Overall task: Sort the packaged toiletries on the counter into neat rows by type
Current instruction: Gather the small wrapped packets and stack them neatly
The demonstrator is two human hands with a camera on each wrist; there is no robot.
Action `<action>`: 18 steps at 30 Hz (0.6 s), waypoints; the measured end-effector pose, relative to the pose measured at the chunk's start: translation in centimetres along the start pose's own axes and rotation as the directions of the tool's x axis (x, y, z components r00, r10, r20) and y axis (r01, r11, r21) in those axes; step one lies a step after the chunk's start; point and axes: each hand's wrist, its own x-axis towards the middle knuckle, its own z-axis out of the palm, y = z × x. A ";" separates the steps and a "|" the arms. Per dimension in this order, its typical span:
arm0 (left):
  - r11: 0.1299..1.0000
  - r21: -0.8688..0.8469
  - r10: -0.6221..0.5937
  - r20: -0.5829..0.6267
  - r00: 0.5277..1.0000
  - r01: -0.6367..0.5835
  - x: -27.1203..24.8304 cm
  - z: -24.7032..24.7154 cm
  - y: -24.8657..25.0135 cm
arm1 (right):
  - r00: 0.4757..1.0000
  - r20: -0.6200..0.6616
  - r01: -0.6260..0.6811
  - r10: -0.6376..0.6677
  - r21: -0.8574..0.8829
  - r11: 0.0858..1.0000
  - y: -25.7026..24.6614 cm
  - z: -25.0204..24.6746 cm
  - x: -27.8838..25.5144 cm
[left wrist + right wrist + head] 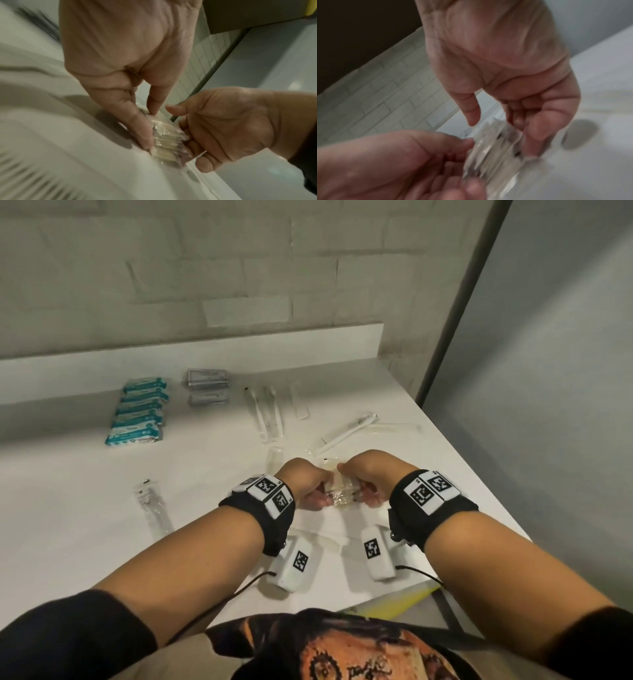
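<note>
Far left on the tabletop (pixel 85 481) my teal packets (pixel 138 414) already stand in a row, with the grey sachets (pixel 208 387) stacked just right of them and a few wrapped toothbrushes (pixel 265 416) lined up beyond. Nearer me on the left, one clear sleeve (pixel 154 506) lies alone.

My left hand (pixel 305 486) pinches one end of a small bundle of clear-wrapped sticks (pixel 342 491); thumb and fingers curl onto it. My right hand (pixel 368 479) grips the other end the same way, and the bundle sits between both hands, low over the tabletop near its front middle. Past my right hand, a few loose wrapped pieces (pixel 349 433) lie scattered.

I judge I'm squaring up this bundle before placing it. Next calls for carrying it to a free stretch beside the finished rows and laying the pieces side by side, keeping the slippery wrappers from sliding apart.
</note>
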 end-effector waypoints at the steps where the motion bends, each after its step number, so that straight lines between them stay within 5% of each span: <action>1: 1.000 -0.006 -0.004 -0.009 1.000 0.004 0.1 -0.1 -0.1 | 1.000 -0.003 0.017 -0.017 0.007 1.000 0.0 0.3 0.0; 8: 0.983 -0.180 0.062 0.086 0.994 -0.046 -1.1 -0.5 -1.0 | 0.971 -0.072 0.209 -0.227 -0.198 0.958 0.0 1.6 -1.3; 11: 0.963 -0.182 0.202 0.009 0.979 -0.197 -0.8 -1.2 -1.4 | 0.836 -0.224 0.357 -0.501 -0.472 0.806 0.2 0.9 -1.4; 13: 0.944 -0.144 0.287 -0.079 0.955 -0.296 -0.5 -1.6 -1.4 | 0.770 -0.212 0.390 -0.601 -0.590 0.707 0.2 0.6 -1.1; 18: 0.926 -0.036 0.374 -0.046 0.926 -0.375 -1.2 -0.1 -1.2 | 0.800 -0.086 0.373 -0.593 -0.704 0.605 1.1 0.8 -0.5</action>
